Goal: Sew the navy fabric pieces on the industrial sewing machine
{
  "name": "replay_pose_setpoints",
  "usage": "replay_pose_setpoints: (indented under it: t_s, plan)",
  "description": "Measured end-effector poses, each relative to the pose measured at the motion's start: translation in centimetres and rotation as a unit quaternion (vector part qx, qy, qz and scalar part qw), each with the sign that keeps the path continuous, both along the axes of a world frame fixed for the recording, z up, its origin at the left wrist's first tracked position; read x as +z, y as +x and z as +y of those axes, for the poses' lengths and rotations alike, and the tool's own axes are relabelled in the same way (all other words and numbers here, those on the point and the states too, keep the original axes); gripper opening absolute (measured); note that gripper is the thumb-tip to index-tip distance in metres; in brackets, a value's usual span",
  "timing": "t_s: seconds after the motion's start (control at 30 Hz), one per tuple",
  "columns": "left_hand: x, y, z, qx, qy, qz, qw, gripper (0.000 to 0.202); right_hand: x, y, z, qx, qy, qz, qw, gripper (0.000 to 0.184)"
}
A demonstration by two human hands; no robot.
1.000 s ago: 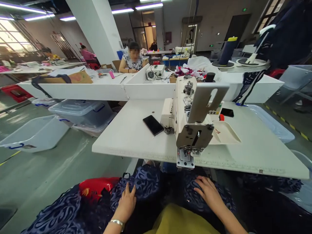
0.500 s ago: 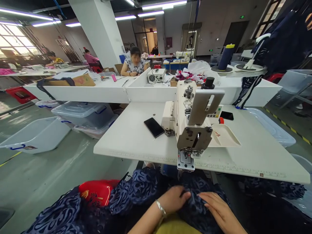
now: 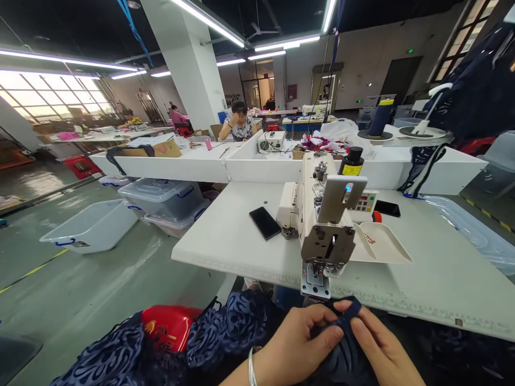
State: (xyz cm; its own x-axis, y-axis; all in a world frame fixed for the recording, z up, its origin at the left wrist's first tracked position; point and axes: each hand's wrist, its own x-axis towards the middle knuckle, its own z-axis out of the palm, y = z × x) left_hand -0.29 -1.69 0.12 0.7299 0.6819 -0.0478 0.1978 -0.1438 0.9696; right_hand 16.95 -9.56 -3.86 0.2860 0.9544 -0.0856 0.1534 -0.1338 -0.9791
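Observation:
My left hand (image 3: 300, 343), with a silver bangle on its wrist, pinches dark navy fabric between thumb and fingers. Opposite it, my right hand (image 3: 380, 340) grips a short navy strap (image 3: 354, 307) whose end sticks up between the fingertips. The strap appears to belong to the patterned navy garment (image 3: 341, 358) hanging below both hands; its join is hidden by the fingers. Just beyond my hands stands a white sewing machine (image 3: 309, 187), its presser foot and metal plate (image 3: 316, 289) at the table's front edge. The fabric does not visibly touch the plate.
A black phone (image 3: 264, 222) and a cream tray (image 3: 382, 241) lie on the white table (image 3: 225, 230). More patterned navy pieces (image 3: 108, 356) cover a red stool (image 3: 171, 324) at left. Clear plastic bins (image 3: 92, 225) stand on the floor. Another person (image 3: 241, 126) sits across the partition.
Both hands have risen toward the machine's front, lifting the navy fabric. The strap now shows between the fingers. My view has tilted up and shifted left.

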Motion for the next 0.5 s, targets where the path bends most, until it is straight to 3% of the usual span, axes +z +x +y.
replay_pose_setpoints:
  t_s: [0.1, 0.2, 0.27, 0.4, 0.5]
  plan:
    - [0.5, -0.4, 0.2, 0.054, 0.126, 0.036, 0.990, 0.012, 1.6, -0.4, 3.3, -0.011, 0.028, 0.052, 0.998, 0.030]
    - [-0.2, -0.9, 0.9, 0.102, 0.267, 0.067, 0.956, 0.028, 1.9, -0.6, 6.4, 0.003, 0.057, 0.077, 0.995, 0.027]
    - [-1.1, -1.2, 1.3, 0.085, 0.372, 0.130, 0.915, 0.039, 1.5, -0.5, 8.1, 0.005, 0.067, 0.053, 0.996, 0.027]
    - [-2.9, -1.7, 1.6, 0.024, 0.550, 0.226, 0.803, 0.049, 0.8, -0.3, 10.0, -0.006, 0.062, -0.063, 0.996, 0.030]
    - [-3.4, -1.8, 1.2, 0.035, 0.580, 0.244, 0.776, 0.049, 1.2, -0.3, 10.5, 0.001, 0.092, -0.114, 0.989, 0.028]
